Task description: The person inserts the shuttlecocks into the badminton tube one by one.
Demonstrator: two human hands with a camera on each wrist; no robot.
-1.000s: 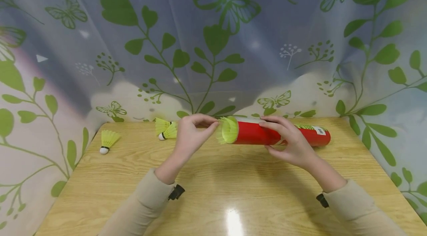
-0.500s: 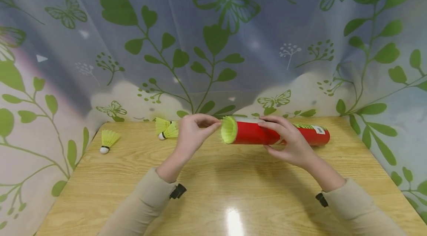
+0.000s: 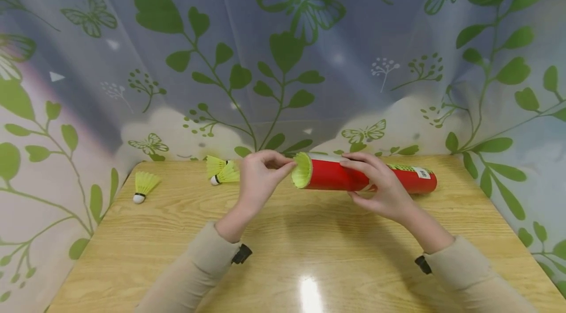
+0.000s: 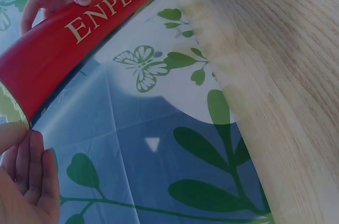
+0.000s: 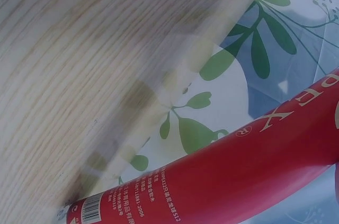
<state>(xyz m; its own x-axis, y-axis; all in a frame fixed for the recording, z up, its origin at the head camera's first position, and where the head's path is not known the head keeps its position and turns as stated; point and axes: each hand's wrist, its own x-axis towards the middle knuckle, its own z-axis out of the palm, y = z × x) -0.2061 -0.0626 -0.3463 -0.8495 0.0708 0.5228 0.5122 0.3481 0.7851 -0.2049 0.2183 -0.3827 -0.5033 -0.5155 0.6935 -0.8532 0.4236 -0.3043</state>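
Note:
My right hand (image 3: 383,190) grips a red shuttlecock tube (image 3: 329,175), thumb below and fingers over the top. The tube lies sideways, its far right end near the table's back and its open mouth to the left. In that mouth sits a yellow-green shuttlecock (image 3: 302,171), its skirt edge poking out slightly. With thumb and fingertips, my left hand (image 3: 261,175) pinches the skirt's edge at the mouth. ENPEX lettering shows on the tube (image 4: 79,36) in the left wrist view. The right wrist view shows the tube's printed end (image 5: 212,181); most of the right hand is outside it.
A loose shuttlecock (image 3: 145,185) lies at the table's back left. Two more shuttlecocks (image 3: 225,174) lie together behind my left hand, partly hidden by it. The wooden table (image 3: 283,244) meets a leaf-patterned curtain (image 3: 283,82) at its back edge.
The shuttlecock has gone deeper into the tube, so less of its skirt sticks out. My left hand has shifted slightly right; the tube's mouth has moved slightly left.

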